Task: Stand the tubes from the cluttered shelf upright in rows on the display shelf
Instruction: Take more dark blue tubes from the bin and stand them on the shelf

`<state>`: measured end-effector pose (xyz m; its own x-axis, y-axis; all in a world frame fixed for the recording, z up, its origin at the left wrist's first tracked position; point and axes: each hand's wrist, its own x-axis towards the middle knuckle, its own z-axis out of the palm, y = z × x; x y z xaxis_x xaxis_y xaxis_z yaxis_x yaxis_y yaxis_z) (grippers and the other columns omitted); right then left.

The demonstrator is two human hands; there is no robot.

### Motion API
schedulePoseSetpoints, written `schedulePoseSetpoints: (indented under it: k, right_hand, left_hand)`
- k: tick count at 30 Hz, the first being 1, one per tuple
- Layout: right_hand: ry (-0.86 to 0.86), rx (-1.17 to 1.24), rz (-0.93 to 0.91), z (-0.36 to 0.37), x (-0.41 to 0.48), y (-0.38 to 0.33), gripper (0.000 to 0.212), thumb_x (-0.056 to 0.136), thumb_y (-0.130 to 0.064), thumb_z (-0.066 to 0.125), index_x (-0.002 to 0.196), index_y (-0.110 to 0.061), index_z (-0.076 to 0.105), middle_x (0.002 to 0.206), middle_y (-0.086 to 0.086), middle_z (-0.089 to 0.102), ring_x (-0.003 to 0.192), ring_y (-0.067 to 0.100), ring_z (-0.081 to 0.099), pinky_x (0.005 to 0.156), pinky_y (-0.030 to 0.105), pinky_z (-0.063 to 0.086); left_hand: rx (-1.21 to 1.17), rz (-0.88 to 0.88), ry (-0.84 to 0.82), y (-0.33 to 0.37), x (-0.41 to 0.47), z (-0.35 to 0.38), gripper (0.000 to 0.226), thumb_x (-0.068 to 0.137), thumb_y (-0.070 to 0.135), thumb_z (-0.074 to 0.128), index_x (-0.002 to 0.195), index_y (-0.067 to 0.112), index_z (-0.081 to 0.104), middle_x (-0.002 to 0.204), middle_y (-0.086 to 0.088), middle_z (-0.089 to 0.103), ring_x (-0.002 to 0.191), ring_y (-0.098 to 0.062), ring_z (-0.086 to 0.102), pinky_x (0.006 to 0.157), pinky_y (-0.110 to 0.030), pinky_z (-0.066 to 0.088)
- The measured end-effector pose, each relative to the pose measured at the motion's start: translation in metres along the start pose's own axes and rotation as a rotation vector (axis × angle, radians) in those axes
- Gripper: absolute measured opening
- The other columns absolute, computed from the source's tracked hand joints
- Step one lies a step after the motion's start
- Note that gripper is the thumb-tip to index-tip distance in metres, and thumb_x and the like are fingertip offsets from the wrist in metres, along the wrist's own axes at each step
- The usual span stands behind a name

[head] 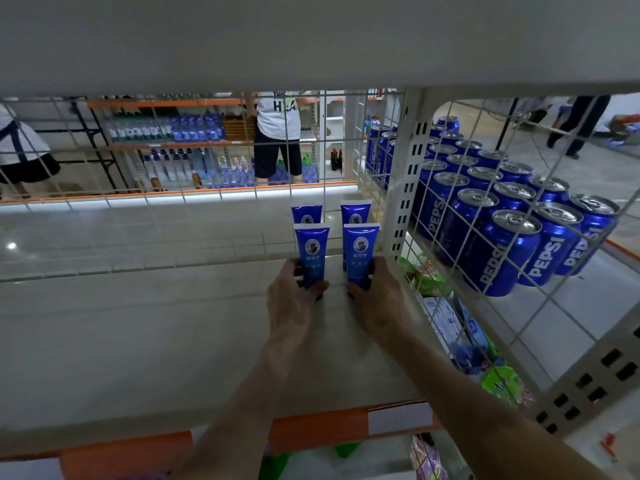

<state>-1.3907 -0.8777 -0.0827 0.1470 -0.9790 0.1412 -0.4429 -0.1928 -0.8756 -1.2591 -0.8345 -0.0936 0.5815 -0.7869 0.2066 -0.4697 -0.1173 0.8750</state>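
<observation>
Several blue tubes stand upright near the right end of the white display shelf (138,323), in two short rows. My left hand (294,296) grips the base of the front left tube (311,251). My right hand (375,296) grips the base of the front right tube (360,251). Behind them stand a back left tube (306,213) and a back right tube (355,211), close to the wire mesh back (173,188). Both front tubes touch the shelf with caps down.
A wire mesh side panel (450,202) and perforated post (403,202) close the shelf on the right; beyond it stand rows of blue Pepsi cans (502,244). The shelf above (311,39) hangs low overhead. A person (277,133) stands behind the mesh. Packets (450,327) lie on the lower shelf.
</observation>
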Motion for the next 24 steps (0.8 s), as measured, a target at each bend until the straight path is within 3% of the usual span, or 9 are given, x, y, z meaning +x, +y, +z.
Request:
schedulePoseSetpoints:
  k: [9, 20, 24]
  right_hand:
    - [-0.019, -0.082, 0.016, 0.0009, 0.0009, 0.0016, 0.046, 0.089, -0.017, 0.066, 0.129, -0.012, 0.044, 0.131, 0.007, 0.057, 0.117, 0.023, 0.056, 0.087, 0.029, 0.046]
    - [-0.033, -0.067, 0.034, 0.0030, 0.0027, 0.0072, 0.042, 0.090, -0.020, 0.063, 0.128, -0.015, 0.045, 0.128, 0.006, 0.059, 0.114, 0.022, 0.056, 0.086, 0.032, 0.047]
    - [-0.038, -0.057, 0.069, 0.0022, -0.0007, 0.0106, 0.058, 0.086, -0.021, 0.069, 0.134, -0.014, 0.038, 0.135, 0.007, 0.053, 0.119, 0.022, 0.055, 0.091, 0.033, 0.047]
  left_hand:
    - [0.066, -0.030, -0.050, -0.0050, -0.0019, 0.0039, 0.060, 0.080, 0.022, 0.076, 0.133, 0.010, 0.048, 0.131, -0.008, 0.058, 0.120, -0.022, 0.056, 0.097, -0.032, 0.045]
    - [0.099, -0.066, -0.033, -0.0047, -0.0012, 0.0045, 0.057, 0.081, 0.023, 0.075, 0.131, 0.010, 0.050, 0.128, -0.008, 0.060, 0.116, -0.022, 0.058, 0.095, -0.033, 0.046]
    - [0.090, -0.068, -0.046, -0.0045, -0.0049, 0.0036, 0.064, 0.079, 0.022, 0.077, 0.134, 0.010, 0.046, 0.132, -0.008, 0.057, 0.118, -0.023, 0.056, 0.096, -0.033, 0.046]
